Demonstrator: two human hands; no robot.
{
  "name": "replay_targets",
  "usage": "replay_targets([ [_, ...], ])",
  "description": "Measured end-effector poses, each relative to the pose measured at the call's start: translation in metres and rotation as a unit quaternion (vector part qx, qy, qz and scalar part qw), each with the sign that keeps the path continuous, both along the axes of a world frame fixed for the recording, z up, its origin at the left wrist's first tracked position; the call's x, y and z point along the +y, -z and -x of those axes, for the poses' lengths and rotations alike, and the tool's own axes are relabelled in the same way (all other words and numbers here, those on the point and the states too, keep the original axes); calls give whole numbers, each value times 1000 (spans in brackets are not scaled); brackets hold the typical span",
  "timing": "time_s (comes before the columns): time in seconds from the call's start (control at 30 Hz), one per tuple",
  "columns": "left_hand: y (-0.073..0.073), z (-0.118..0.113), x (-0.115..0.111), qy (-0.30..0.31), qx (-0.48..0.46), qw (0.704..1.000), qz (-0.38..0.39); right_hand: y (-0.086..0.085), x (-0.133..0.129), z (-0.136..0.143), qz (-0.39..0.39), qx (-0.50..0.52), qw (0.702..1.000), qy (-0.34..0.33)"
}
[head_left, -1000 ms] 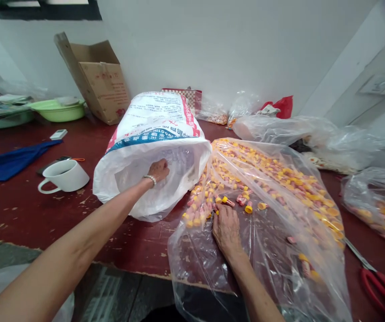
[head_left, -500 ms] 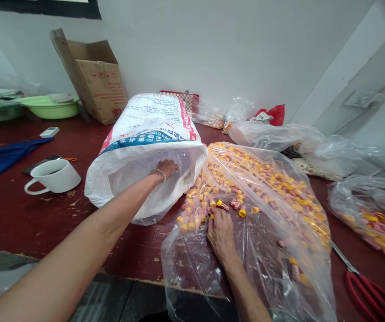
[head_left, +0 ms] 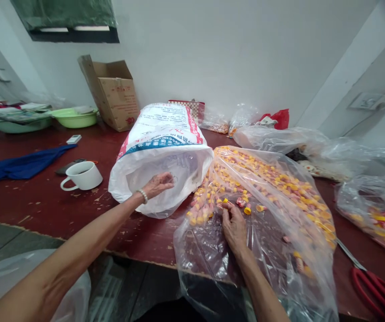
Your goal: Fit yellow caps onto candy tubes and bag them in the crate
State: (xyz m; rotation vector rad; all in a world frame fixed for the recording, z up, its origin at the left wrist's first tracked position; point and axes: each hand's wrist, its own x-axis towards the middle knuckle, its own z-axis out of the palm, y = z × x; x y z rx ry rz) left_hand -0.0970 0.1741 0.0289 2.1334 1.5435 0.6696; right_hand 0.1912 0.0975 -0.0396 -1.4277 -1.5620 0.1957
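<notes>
My left hand [head_left: 158, 184], with a beaded bracelet at the wrist, is at the mouth of a white woven sack [head_left: 168, 127] lying on its side. Its fingers are curled together, and I cannot make out what is in them. My right hand [head_left: 235, 227] rests on a clear plastic bag [head_left: 209, 250] spread on the table. Its thumb and fingertips close on a small red-and-white piece with a yellow cap [head_left: 225, 202]. Many similar yellow-capped pieces [head_left: 279, 183] lie heaped in the bag, and a few lie loose by my fingers.
On the dark red table [head_left: 138, 237] stand a white mug [head_left: 84, 176], a cardboard box [head_left: 120, 103] and a green basin [head_left: 74, 118]. Red-handled scissors [head_left: 370, 286] lie at the right, near another clear bag of pieces [head_left: 376, 223]. A blue cloth [head_left: 27, 163] lies left.
My left hand has drawn back from deeper in the sack toward its mouth, and its fingers have curled. My right hand has lifted slightly, pinching a capped piece. The view has shifted left.
</notes>
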Motion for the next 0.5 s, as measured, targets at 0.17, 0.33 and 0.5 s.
replay_targets([
  [0.17, -9, -17, -84, 52, -250, 961, 102, -51, -36, 25, 2, 151, 986, -72],
  [0.33, -15, -39, -134, 105, -350, 917, 162, -88, -64, 58, -8, 181, 967, -181],
  [0.5, -18, -54, -147, 141, -310, 931, 135, -93, -76, 67, -58, 0, 964, -260],
])
